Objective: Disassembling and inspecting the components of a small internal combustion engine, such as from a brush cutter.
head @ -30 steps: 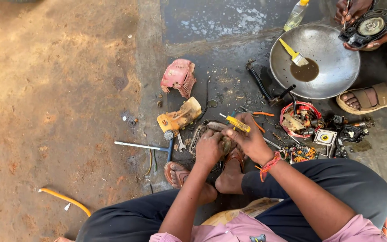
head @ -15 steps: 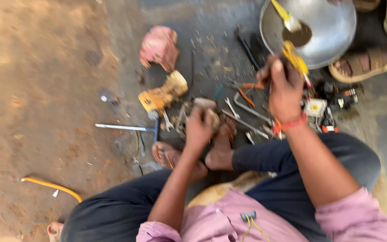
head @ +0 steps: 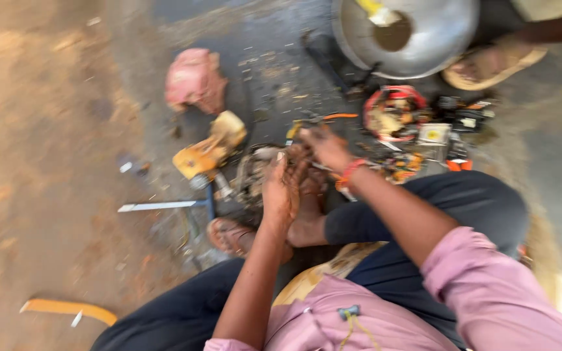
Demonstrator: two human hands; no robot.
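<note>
I am logging the left hand as curled over a grimy metal engine part that is lying on the ground just ahead of the feet; the fingers are wrapping its right edge, though motion blur is keeping me from telling how firmly they are closing. The right hand is sitting just beyond and to the right of that part, fingers bunched near a yellow-handled screwdriver; I cannot tell whether it is pinching the tool or only touching it. A red band is circling the right wrist. The whole frame is smearing, so small parts are reading as dark, oily shapes only. Left of the part, a yellow casing is lying beside a blue-shafted tool with a flat metal bar. Farther out, a crumpled pink rag is resting on stained concrete. A round metal basin holding brown liquid is being cut off by the top edge, next to another person's sandalled foot.
</note>
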